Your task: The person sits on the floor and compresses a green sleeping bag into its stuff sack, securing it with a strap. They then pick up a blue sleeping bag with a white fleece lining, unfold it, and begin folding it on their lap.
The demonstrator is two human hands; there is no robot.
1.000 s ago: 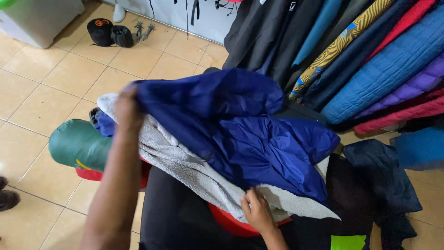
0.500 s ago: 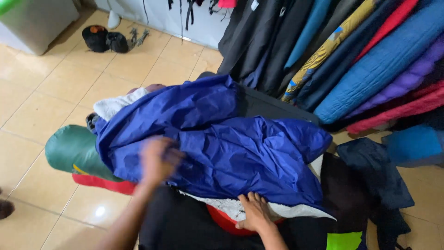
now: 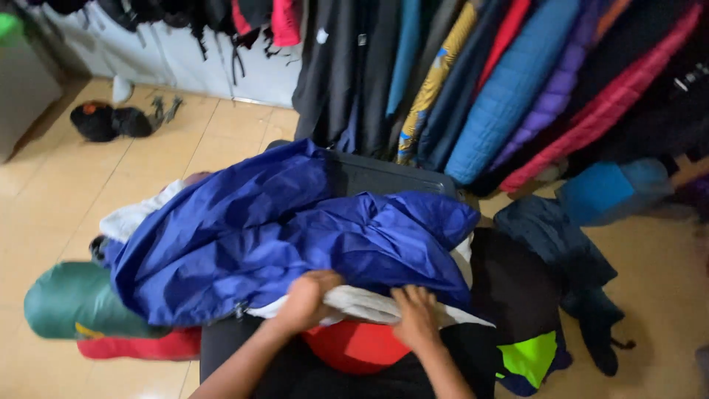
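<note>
A blue jacket [image 3: 295, 244] with a pale fleece lining [image 3: 369, 304] lies spread over a heap of clothes on a dark table [image 3: 384, 177], whose far edge shows behind it; the jacket covers most of the heap, its near hem at the near edge. The left hand [image 3: 309, 299] is curled into a loose fist, gripping the hem where the blue shell meets the lining; the right hand [image 3: 415, 318] lies just beside it, fingers pressed together and flat on the lining. Under both hands a red garment [image 3: 354, 346] bulges out of the heap; a black garment with a bright yellow-green patch [image 3: 528, 356] hangs off the near right corner. At the left edge a rolled green bundle [image 3: 70, 301] rests on a red one [image 3: 140, 346]. Behind the table a row of hanging jackets [image 3: 509, 81] in blue, purple, red and black fills the wall; a pair of dark shoes [image 3: 111, 122] sits on the tiled floor [image 3: 59, 207] at far left.
</note>
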